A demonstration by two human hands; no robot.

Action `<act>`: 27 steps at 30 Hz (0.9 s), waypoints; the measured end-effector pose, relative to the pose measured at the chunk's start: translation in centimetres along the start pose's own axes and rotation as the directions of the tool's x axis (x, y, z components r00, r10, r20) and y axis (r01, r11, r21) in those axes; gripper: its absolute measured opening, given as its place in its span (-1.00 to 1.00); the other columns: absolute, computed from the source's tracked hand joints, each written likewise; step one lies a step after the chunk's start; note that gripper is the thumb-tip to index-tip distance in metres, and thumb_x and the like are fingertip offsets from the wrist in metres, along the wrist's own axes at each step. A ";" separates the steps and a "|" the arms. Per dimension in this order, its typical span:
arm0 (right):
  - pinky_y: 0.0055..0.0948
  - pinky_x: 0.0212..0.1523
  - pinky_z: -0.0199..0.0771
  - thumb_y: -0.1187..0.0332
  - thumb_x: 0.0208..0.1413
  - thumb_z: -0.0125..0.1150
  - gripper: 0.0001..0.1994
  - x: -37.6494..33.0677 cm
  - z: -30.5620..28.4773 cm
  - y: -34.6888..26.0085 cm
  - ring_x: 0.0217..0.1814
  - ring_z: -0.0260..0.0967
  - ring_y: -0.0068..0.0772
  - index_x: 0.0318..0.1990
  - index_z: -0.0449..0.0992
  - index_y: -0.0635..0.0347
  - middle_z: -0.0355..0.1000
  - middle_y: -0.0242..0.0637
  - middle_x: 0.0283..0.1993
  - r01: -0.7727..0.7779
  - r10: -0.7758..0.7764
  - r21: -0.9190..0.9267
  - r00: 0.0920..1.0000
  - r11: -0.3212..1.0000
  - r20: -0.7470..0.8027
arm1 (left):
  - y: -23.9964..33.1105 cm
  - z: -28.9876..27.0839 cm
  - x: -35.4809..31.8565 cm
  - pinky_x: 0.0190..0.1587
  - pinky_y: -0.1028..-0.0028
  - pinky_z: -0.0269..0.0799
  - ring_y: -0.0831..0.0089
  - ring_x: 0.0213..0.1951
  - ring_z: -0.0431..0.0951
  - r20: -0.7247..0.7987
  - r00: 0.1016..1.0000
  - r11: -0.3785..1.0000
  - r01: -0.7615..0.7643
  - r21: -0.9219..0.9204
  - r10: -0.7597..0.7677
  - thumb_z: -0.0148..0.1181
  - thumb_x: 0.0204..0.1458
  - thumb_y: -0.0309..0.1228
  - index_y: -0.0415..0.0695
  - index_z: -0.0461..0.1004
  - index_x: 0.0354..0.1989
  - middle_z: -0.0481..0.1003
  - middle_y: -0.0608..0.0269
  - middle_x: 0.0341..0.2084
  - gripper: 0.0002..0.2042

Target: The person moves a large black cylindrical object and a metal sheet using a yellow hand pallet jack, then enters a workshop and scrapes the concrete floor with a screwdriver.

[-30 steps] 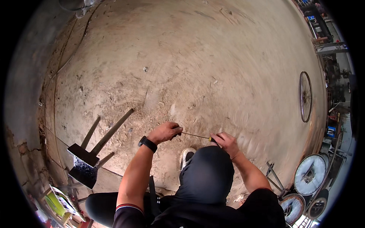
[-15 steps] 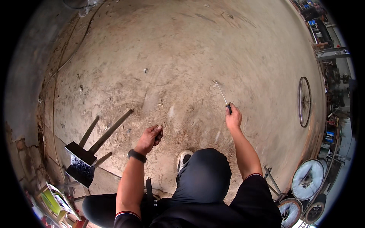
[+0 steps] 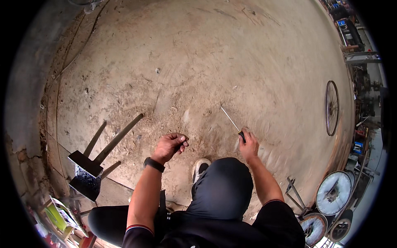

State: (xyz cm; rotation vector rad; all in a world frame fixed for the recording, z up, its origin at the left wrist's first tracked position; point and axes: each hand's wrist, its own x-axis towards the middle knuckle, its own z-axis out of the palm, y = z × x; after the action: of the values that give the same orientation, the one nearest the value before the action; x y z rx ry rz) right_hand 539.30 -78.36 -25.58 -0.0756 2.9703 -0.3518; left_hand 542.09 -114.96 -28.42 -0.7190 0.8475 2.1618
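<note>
A screwdriver with a dark handle and a long thin metal shaft is in my right hand. The fingers wrap round its handle, and the tip points away to the upper left over the bare floor. To the left of it, my left hand is closed, thumb against the curled fingers. Whether something small sits in that pinch is too hard to see. A dark watch or band circles the left wrist. Both hands are held in front of my bent knee, apart from each other.
At the left, a stool with a black seat and wooden legs lies tipped over. A bicycle wheel rim leans at the right. Wrapped wheels and a metal frame stand lower right. Papers lie at the lower left.
My right hand has moved left and nearer to me, bringing the screwdriver along, its shaft now slanting more to the left. My left hand has shifted slightly right.
</note>
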 end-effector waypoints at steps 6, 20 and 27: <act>-0.18 -0.26 0.47 0.34 0.06 0.21 -0.65 -3.6 -1.2 -0.7 -0.24 0.45 -0.02 0.05 0.48 0.07 0.45 -0.14 -0.26 0.017 -0.018 0.151 1.000 0.988 0.008 | -1.0 0.8 1.7 -0.32 0.54 0.47 0.50 -0.40 0.54 0.006 1.000 1.000 -0.018 -0.021 0.018 0.12 0.22 -0.35 -0.29 0.48 -0.19 0.54 0.20 -0.39 -0.79; -0.22 -0.32 0.43 0.30 0.05 0.20 -0.60 -5.8 -6.5 -3.8 -0.30 0.44 -0.12 0.08 0.47 0.07 0.42 -0.17 -0.31 0.423 -0.473 0.235 0.849 0.875 0.235 | -0.1 3.1 4.0 -0.55 0.53 0.24 0.59 -0.60 0.34 0.153 0.953 0.679 0.070 0.731 -0.262 0.13 0.20 -0.11 -0.23 0.47 -0.37 0.39 0.36 -0.60 -0.64; -0.24 -0.26 0.46 0.39 0.03 0.23 -0.64 -8.8 -5.3 2.2 -0.28 0.44 -0.10 0.04 0.49 0.10 0.44 -0.17 -0.28 -0.104 0.103 0.077 0.994 0.992 0.022 | -0.5 0.4 2.2 -0.62 0.63 0.12 0.66 -0.66 0.25 0.128 0.959 0.909 0.192 0.371 -0.254 0.21 0.16 -0.26 -0.21 0.49 -0.39 0.37 0.41 -0.64 -0.75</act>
State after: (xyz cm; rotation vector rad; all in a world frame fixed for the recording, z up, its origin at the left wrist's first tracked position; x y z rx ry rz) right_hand 547.11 -74.45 -19.74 0.0838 2.9249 -0.4506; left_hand 541.06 -113.56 -29.86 -0.4139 0.9779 1.7715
